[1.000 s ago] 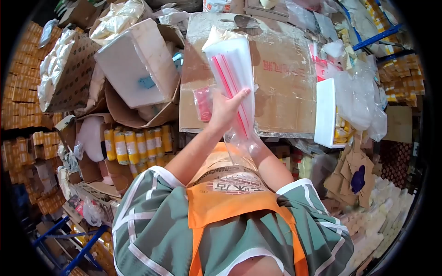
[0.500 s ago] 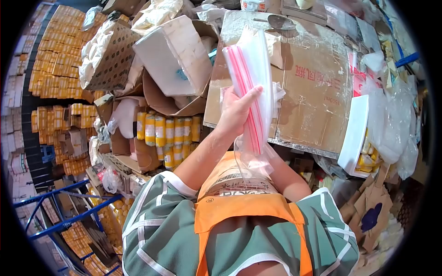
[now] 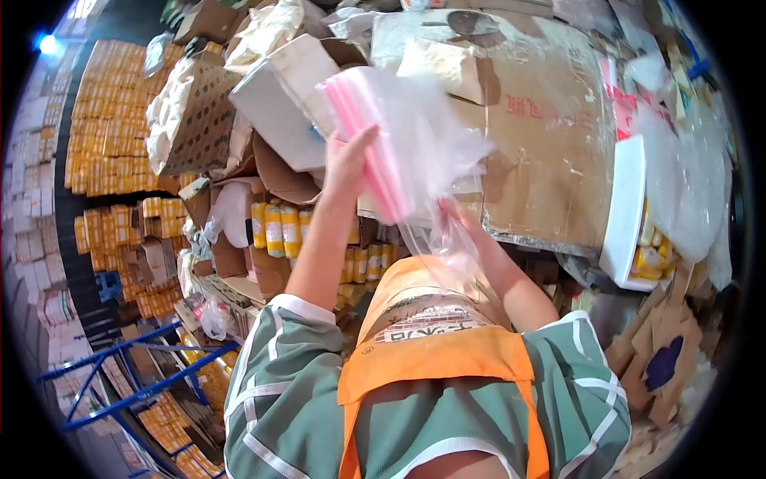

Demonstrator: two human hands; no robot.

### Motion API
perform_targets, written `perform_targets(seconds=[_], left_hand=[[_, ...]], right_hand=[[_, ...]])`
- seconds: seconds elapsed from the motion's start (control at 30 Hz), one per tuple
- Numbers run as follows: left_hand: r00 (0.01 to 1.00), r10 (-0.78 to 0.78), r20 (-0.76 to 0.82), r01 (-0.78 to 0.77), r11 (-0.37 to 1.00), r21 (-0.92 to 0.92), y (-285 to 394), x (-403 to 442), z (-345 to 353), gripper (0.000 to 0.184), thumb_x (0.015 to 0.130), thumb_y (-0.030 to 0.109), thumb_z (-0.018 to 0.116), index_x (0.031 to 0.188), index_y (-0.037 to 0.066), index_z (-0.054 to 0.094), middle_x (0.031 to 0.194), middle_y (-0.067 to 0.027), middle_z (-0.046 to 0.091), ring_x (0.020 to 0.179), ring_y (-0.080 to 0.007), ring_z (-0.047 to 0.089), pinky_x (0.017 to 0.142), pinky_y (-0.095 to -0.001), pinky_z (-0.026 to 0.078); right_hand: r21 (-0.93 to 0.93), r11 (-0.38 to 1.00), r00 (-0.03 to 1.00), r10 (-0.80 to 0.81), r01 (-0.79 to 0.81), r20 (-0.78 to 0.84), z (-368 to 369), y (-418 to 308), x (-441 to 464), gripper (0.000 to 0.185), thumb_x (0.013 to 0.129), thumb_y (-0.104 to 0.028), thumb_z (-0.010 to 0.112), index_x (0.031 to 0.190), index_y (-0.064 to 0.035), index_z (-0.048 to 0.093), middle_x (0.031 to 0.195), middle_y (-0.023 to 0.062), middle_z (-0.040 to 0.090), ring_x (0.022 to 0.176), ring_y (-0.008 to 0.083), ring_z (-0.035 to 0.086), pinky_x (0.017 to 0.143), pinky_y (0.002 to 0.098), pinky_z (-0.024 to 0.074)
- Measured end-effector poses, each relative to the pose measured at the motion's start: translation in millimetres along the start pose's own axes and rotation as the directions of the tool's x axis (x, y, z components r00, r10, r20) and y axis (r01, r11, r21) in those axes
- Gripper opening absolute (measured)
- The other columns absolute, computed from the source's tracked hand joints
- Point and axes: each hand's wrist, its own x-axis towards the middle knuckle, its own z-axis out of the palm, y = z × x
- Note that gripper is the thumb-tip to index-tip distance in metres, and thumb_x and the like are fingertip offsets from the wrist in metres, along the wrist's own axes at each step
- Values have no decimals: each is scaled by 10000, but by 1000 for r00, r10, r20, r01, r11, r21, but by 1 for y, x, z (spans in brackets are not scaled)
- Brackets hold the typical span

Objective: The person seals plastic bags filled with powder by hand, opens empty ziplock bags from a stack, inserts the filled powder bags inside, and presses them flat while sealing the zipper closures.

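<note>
My left hand is closed round a stack of clear zip-lock bags with pink stripes along the seal edge. The stack is raised over the near left part of the cardboard-covered table, its loose ends fanned out to the right and blurred. Lower and to the right, my right hand pinches a thin clear plastic bag, which hangs down in front of the apron. Whether that bag is joined to the stack, I cannot tell. Some of the right hand's fingers are hidden by the plastic.
A filled pale packet and a metal scoop lie on the cardboard sheet. A white foam box with yellow packs stands at right. At left are another foam box, yellow-wrapped jars and a blue metal frame.
My left hand has moved left with the zip-lock bags, which now spread out to the right. My right hand has come into view from behind them, holding clear plastic.
</note>
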Motion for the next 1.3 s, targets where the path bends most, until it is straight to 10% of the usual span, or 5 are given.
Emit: perform_targets(seconds=[0.1, 0.5, 0.77, 1.2, 1.3], left_hand=[[1000, -6, 31, 5, 999, 36, 5, 11, -13, 313, 817, 89, 685, 1072, -40, 558, 873, -95, 628, 748, -175, 637, 667, -316, 557], [964, -171, 206, 79, 917, 391, 50, 27, -30, 294, 836, 67, 657, 1098, -33, 571, 954, -91, 652, 813, -164, 651, 713, -293, 548], [983, -89, 161, 41, 960, 278, 52, 33, -27, 300, 846, 77, 637, 1116, -27, 555, 967, -100, 637, 903, -187, 633, 750, -320, 542], [934, -351, -68, 349, 851, 393, -355, 106, -205, 422, 757, 99, 677, 1147, -26, 575, 1020, -136, 640, 904, -268, 629, 815, -373, 508], [911, -78, -405, 406, 342, 847, -355, 92, -199, 412, 693, 188, 712, 1055, -2, 661, 1081, -220, 562, 986, -373, 571, 899, -436, 464]], right_hand=[[-649, 757, 926, -295, 74, -238, -16, -20, -5, 250, 943, -233, 534, 1107, -52, 584, 980, 38, 626, 902, 147, 602, 823, 297, 508], [-146, 890, 870, -454, 432, -191, -16, -72, -80, 390, 958, -156, 366, 1307, -7, 454, 1260, 170, 555, 1142, 292, 553, 971, 404, 456], [-695, 571, 728, -679, 437, -99, -84, -100, -109, 278, 902, -60, 460, 1161, -13, 549, 1105, 110, 617, 994, 205, 609, 841, 343, 512], [-759, 522, 145, -848, 390, -509, -34, 32, -234, 253, 916, -145, 553, 1146, -40, 560, 1006, 75, 628, 924, 192, 618, 763, 312, 499], [-781, 530, 33, -833, 329, -552, -59, 67, -262, 211, 891, -114, 559, 1091, -52, 590, 909, 41, 602, 784, 141, 578, 641, 268, 455]])
